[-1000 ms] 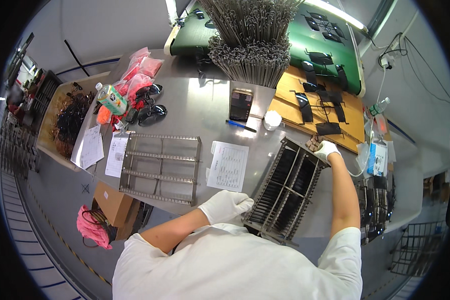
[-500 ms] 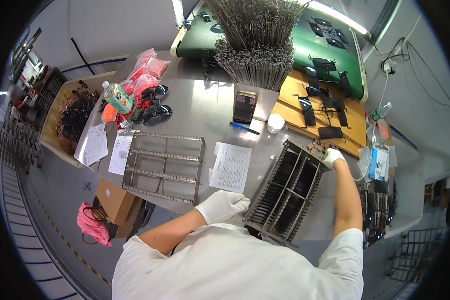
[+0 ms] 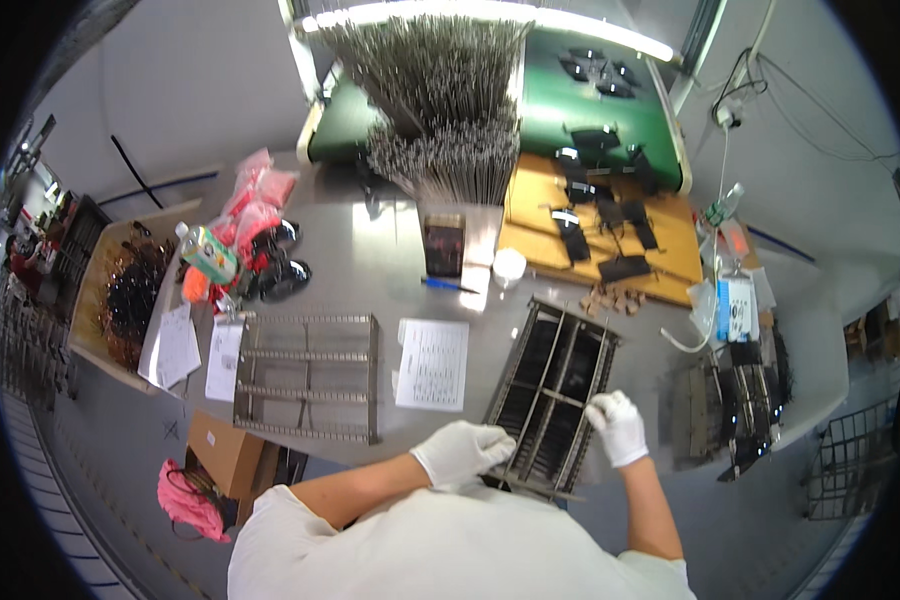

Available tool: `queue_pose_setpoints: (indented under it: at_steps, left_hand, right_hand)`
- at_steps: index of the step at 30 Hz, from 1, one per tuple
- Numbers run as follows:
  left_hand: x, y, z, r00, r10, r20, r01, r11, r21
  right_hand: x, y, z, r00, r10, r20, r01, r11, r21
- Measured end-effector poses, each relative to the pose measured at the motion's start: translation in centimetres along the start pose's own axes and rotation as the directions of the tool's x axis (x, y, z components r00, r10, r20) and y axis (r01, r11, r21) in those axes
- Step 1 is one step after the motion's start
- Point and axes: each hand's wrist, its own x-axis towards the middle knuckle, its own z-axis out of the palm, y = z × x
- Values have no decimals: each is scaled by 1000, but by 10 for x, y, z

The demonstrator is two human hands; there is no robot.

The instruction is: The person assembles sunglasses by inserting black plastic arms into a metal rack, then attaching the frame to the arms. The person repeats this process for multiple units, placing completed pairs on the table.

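A metal rack [image 3: 550, 393] filled with rows of dark thin pieces, perhaps lenses, lies tilted on the steel table in front of me. My left hand [image 3: 465, 452], in a white glove, is at its near left edge with fingers pressed together. At the rack's right side is my right hand [image 3: 620, 428], also gloved, its fingers curled in at the rail. Whatever either hand pinches is too small or hidden to make out. Beyond the rack's far right corner lies a heap of small brown pieces [image 3: 612, 299].
An unfilled metal rack [image 3: 308, 395] and a printed sheet [image 3: 433, 365] lie to the left. Further back are a phone [image 3: 444, 246], a blue pen [image 3: 448, 285], a white round item [image 3: 509, 265] and a tall bundle of wire hooks [image 3: 445, 165]. Dark lens frames [image 3: 610, 215] rest on a yellow board [image 3: 530, 215].
My right hand has come back from beside the small brown pieces to the rack's right side. My left hand has moved onto the rack's near left edge. The whole view has shifted.
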Motion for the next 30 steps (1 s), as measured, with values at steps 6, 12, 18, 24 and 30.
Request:
queue_pose_setpoints:
  at_steps: [6, 12, 18, 24, 30]
  left_hand:
    - [-4, 1, 7, 985, 168, -44, -155, 963, 218]
    - [-8, -16, 33, 821, 571, -3, -512, 739, 438]
    - [-8, -20, 46, 781, 618, 87, -536, 593, 601]
    - [-7, -16, 63, 847, 529, 50, -413, 595, 689]
    - [0, -29, 80, 826, 563, -19, -245, 390, 888]
  right_hand:
    - [4, 5, -18, 972, -11, 237, 27, 997, -67]
    - [9, -1, -13, 956, -12, 294, 85, 968, -235]
    - [16, 15, -1, 948, -40, 316, 115, 968, -223]
    - [19, 14, 17, 959, -25, 282, 118, 941, -318]
    - [0, 13, 35, 996, -47, 71, 67, 947, -313]
